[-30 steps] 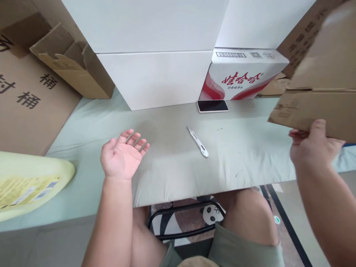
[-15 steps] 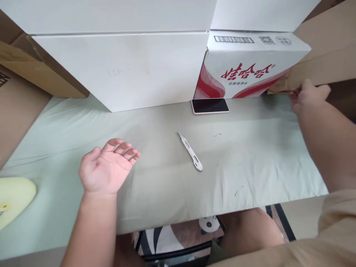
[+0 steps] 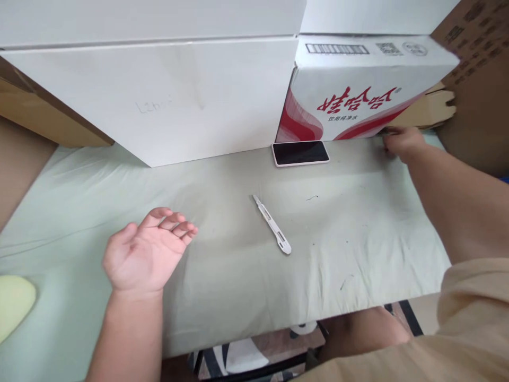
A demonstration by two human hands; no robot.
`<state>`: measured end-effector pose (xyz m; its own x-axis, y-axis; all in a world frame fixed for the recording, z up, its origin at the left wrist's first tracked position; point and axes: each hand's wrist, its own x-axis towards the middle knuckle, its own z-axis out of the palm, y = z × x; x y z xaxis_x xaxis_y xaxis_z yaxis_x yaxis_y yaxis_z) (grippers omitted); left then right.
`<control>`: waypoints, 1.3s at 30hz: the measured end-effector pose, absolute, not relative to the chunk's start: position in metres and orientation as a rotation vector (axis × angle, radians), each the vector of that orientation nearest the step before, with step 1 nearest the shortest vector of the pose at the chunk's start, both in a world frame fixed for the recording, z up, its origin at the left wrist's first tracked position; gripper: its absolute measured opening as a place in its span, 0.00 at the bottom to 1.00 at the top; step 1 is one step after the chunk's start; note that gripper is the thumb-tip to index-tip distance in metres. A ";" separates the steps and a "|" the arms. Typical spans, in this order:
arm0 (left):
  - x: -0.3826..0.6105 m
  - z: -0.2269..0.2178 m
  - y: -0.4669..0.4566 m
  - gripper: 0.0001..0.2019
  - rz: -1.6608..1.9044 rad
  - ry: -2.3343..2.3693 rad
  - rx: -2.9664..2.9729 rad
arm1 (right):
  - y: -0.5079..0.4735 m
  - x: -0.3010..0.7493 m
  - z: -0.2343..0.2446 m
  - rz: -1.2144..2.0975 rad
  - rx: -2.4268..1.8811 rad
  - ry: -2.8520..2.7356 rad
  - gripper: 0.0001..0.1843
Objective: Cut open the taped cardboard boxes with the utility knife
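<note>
My left hand (image 3: 145,252) rests palm up on the pale green table cover (image 3: 222,276), fingers spread and holding nothing. A small white utility knife (image 3: 272,225) lies on the cover to its right, untouched. My right hand (image 3: 401,143) reaches far right to the back of the table, beside the lower corner of the red-and-white printed carton (image 3: 358,90) and just below a brown cardboard piece (image 3: 431,109). Its fingers are curled, and I cannot make out whether they hold anything. A phone (image 3: 300,153) lies face up against the carton.
Large white boxes (image 3: 159,90) stand along the back of the table. Brown cardboard stands at the far right (image 3: 481,90) and at the left edge (image 3: 24,143). A pale yellow object (image 3: 11,305) pokes in at lower left. My knees and a stool show under the table.
My right hand carried the brown cardboard from front right to the back right behind the printed carton, then dropped to the table there. The view shifted closer; my left hand stayed open.
</note>
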<state>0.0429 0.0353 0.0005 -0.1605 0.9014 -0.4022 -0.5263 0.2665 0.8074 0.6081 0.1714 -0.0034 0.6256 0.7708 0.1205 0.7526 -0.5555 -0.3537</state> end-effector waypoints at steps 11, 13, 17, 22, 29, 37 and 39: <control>0.011 0.021 0.011 0.18 1.453 0.909 0.358 | 0.126 0.442 0.094 0.629 -2.450 -2.016 0.24; 0.000 0.022 0.005 0.18 1.474 0.858 0.365 | 0.119 0.382 0.097 0.609 -2.194 -2.263 0.26; -0.023 0.023 -0.007 0.18 1.529 0.811 0.384 | 0.114 0.242 0.091 0.474 -1.495 -2.614 0.20; -0.043 0.025 -0.015 0.16 1.568 0.753 0.446 | 0.161 0.069 0.077 0.452 -1.016 -2.602 0.09; -0.055 0.029 -0.014 0.14 1.595 0.672 0.469 | 0.278 -0.044 0.065 0.471 -1.227 -2.341 0.13; -0.045 0.018 -0.010 0.09 2.026 1.177 0.577 | 0.184 0.030 0.066 0.366 -1.027 -2.246 0.06; -0.043 0.014 -0.009 0.07 2.173 1.376 0.595 | 0.127 0.074 0.073 0.351 -0.972 -2.221 0.09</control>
